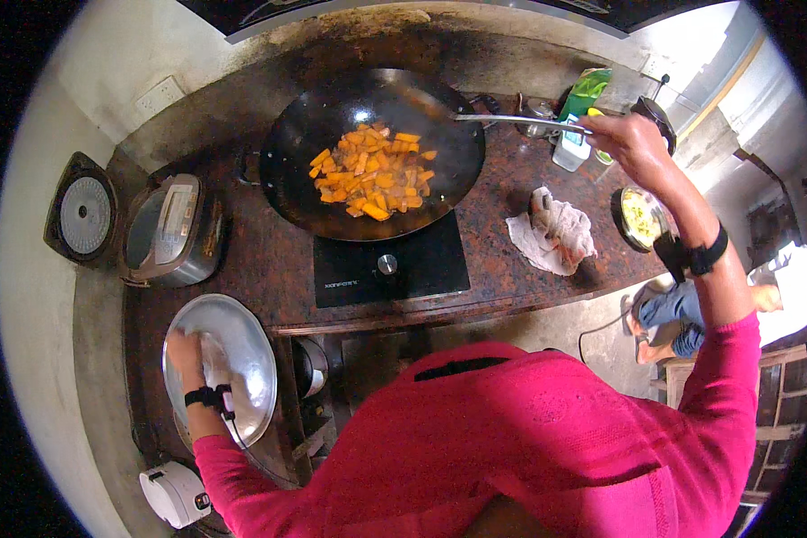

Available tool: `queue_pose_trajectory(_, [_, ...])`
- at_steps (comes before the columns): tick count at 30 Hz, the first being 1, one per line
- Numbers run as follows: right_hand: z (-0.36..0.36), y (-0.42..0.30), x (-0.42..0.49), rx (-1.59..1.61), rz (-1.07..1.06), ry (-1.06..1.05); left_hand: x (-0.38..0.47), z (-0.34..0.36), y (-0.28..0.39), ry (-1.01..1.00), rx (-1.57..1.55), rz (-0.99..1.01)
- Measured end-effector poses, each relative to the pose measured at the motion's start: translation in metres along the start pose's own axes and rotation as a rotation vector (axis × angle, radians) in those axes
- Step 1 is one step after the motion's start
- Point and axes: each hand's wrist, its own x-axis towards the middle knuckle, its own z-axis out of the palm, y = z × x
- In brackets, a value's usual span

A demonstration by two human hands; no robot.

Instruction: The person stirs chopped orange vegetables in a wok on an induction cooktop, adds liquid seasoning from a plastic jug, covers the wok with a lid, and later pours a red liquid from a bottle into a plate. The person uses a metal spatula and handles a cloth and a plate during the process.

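My right hand (pixel 629 144) grips the end of a long metal handle of a cooking utensil (pixel 511 121). Its blurred head is over the far right of a large black wok (pixel 289 191). Orange pumpkin-like pieces (pixel 376 171) lie heaped in the wok, with some steam above them. Under the wok is a black glass cooktop (pixel 420 282) with a silver knob. At the lower left, my left hand (pixel 185 353) is over the left part of a domed metal lid (pixel 249 376). Blur hides whether the fingers hold the lid.
An open-lidded rice cooker (pixel 205 259) stands left of the wok. A crumpled cloth (pixel 565 232) and a bowl of chopped yellowish food (pixel 640 218) lie to the right. Behind them are a glass jar (pixel 536 111) and a green packet (pixel 586 91). Another person's legs (pixel 676 313) show at right.
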Motion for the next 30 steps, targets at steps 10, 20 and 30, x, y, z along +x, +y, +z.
queue_pose_trajectory(10, [0.006, -0.108, 0.099, -0.471, -0.474, -0.316, 0.096, 0.01, 0.277, -0.329, -1.427, -0.322])
queue_pose_trajectory(20, [0.086, -0.176, 0.131, -0.435, -0.446, -0.422, 0.14, 0.023, 0.319, -0.38, -1.477, -0.362])
queue_pose_trajectory(30, [0.03, -0.117, 0.145, -0.523, -0.115, -0.506, 0.103, -0.01, 0.299, -0.497, -1.455, -0.478])
